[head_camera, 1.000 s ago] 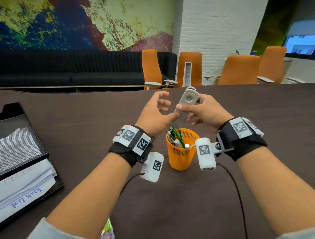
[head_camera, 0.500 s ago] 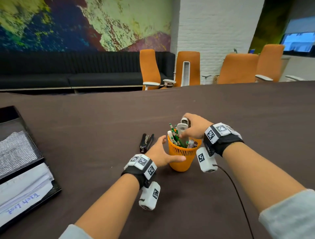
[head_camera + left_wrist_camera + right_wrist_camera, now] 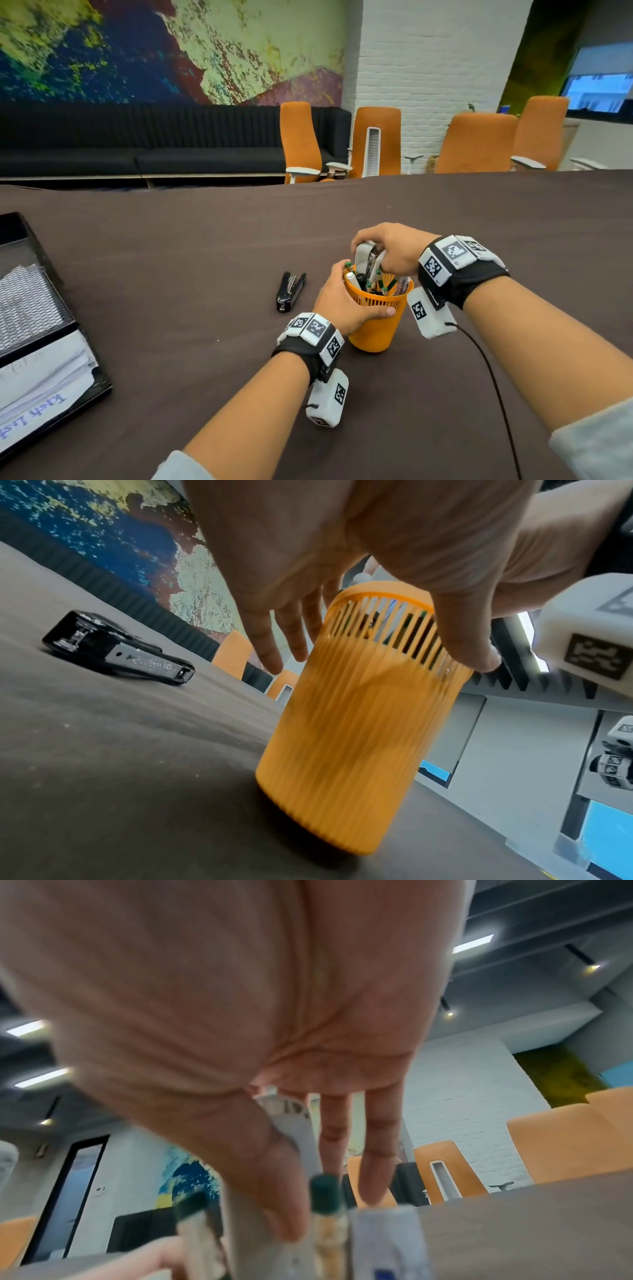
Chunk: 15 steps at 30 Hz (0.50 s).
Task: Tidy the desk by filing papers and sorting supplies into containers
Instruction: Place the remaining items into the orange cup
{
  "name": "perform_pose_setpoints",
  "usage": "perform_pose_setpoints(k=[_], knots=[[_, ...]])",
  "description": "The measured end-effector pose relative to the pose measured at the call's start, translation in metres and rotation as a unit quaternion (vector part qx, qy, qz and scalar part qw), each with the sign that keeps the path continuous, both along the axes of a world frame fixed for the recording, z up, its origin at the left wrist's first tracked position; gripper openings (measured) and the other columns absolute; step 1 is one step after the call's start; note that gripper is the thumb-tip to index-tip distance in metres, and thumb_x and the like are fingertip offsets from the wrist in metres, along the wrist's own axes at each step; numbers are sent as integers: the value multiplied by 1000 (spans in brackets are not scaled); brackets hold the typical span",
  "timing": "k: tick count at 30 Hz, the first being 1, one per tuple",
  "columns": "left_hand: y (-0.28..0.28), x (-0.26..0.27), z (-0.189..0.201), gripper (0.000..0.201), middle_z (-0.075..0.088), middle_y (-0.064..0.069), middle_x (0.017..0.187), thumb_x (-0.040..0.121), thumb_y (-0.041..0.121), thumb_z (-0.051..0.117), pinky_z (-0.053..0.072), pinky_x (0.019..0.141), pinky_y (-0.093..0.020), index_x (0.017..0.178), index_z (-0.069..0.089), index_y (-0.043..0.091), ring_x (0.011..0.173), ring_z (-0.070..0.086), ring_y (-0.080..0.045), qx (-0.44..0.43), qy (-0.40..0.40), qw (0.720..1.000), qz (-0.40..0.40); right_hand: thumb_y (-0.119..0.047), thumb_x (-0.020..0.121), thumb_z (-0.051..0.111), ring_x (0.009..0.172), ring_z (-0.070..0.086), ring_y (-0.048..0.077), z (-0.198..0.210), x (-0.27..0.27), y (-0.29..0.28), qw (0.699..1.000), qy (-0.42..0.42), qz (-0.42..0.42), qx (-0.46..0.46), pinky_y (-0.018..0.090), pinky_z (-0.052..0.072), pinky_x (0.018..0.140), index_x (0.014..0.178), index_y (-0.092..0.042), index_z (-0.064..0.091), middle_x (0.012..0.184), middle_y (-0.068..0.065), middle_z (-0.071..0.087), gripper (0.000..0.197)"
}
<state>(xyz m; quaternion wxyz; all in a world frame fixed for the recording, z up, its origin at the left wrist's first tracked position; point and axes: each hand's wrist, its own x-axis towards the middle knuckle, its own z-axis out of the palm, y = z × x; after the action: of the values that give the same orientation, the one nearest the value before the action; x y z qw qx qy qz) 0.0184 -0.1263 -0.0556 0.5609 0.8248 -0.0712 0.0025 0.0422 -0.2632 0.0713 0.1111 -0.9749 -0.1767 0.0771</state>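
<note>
An orange slotted pen cup [image 3: 375, 329] stands on the dark brown table, with pens and markers [image 3: 373, 281] upright in it. My left hand [image 3: 344, 296] grips the cup near its rim, thumb across the front and fingers round the back; the left wrist view shows the cup [image 3: 349, 723] held the same way. Directly above the cup, my right hand [image 3: 380, 251] pinches a white stapler-like tool [image 3: 364, 257] whose lower end sits down among the pens. In the right wrist view the tool [image 3: 298, 1131] lies between thumb and fingers.
A black stapler [image 3: 290, 291] lies on the table just left of the cup, also in the left wrist view [image 3: 116, 653]. A black mesh tray [image 3: 99, 380] with stacked papers [image 3: 41, 377] sits at the left edge. A thin cable [image 3: 493, 377] trails from my right wrist.
Both hands have come down from above the cup. The left hand has taken hold of the cup, and the right has lowered the white tool in among the pens.
</note>
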Motion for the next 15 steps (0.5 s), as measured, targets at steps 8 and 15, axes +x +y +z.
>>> perform_pose_setpoints(k=[8,15], knots=[[-4,6,-8,83,62,11,113,33,65,86,54,91,-42,101,44,41,107,60,-13,27,-16,999,24,0,87,57,105,64,22,-17,0,-10,997,-10,-41,-67,36,60,77,139,-48,42,135,-4,59,73],[-1,-4,3,64,57,7,96,43,49,91,54,79,-43,79,44,27,91,58,-17,86,-65,994,19,7,83,52,110,63,21,-16,-6,-18,998,51,-41,6,39,59,84,135,-42,49,128,-4,64,72]])
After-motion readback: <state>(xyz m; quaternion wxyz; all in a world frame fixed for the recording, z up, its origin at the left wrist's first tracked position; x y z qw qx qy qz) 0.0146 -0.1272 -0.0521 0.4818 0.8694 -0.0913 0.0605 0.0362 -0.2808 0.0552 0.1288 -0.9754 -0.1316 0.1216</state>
